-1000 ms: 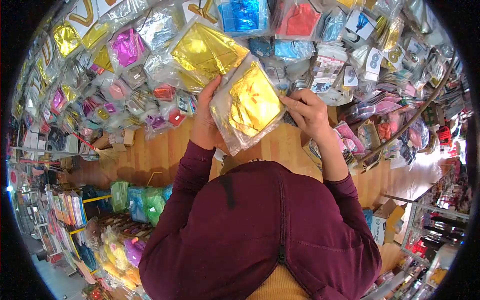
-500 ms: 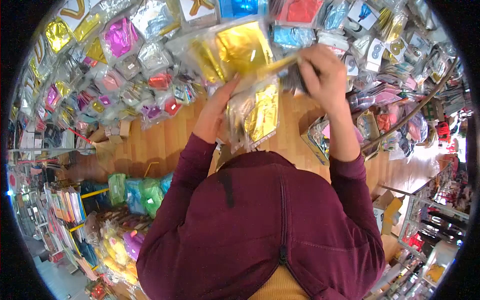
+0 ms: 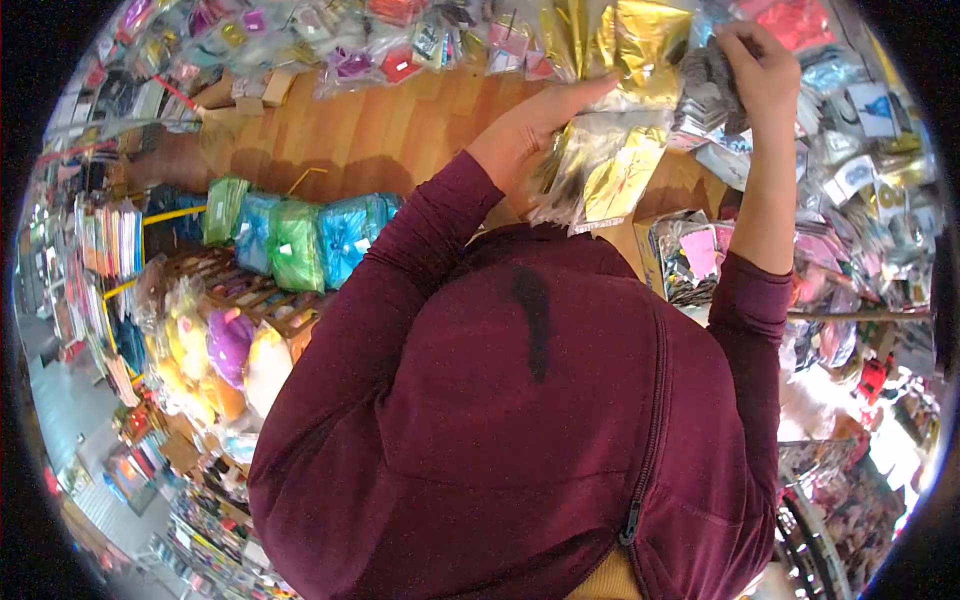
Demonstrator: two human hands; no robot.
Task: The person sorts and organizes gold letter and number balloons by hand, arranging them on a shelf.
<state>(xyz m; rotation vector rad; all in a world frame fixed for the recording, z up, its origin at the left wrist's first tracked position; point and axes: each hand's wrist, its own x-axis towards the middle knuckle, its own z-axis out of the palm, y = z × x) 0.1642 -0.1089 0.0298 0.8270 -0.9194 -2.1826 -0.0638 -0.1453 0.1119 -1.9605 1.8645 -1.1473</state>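
Note:
My left hand (image 3: 545,125) is closed on a stack of gold foil packets (image 3: 632,165) in clear plastic bags, its thumb lying over them. The bags fan out above and below that thumb, with the shiny gold facing up. To the right, my right hand (image 3: 768,75) has its fingers pinched on a crumpled dark grey cloth (image 3: 712,88), which hangs beside the packets. Other clear bags lie behind this cloth, partly covered by it.
Bagged foil packets line the top, including a red packet (image 3: 790,22). An open box (image 3: 655,262) of goods stands by my right forearm. Green and blue bags (image 3: 297,243) and plush toys (image 3: 228,345) are on the left, beside the wooden floor (image 3: 400,120).
The view has turned, so both hands now appear farther right and higher. My right hand has come away from the gold packet's edge, and the grey cloth shows more fully under its fingers.

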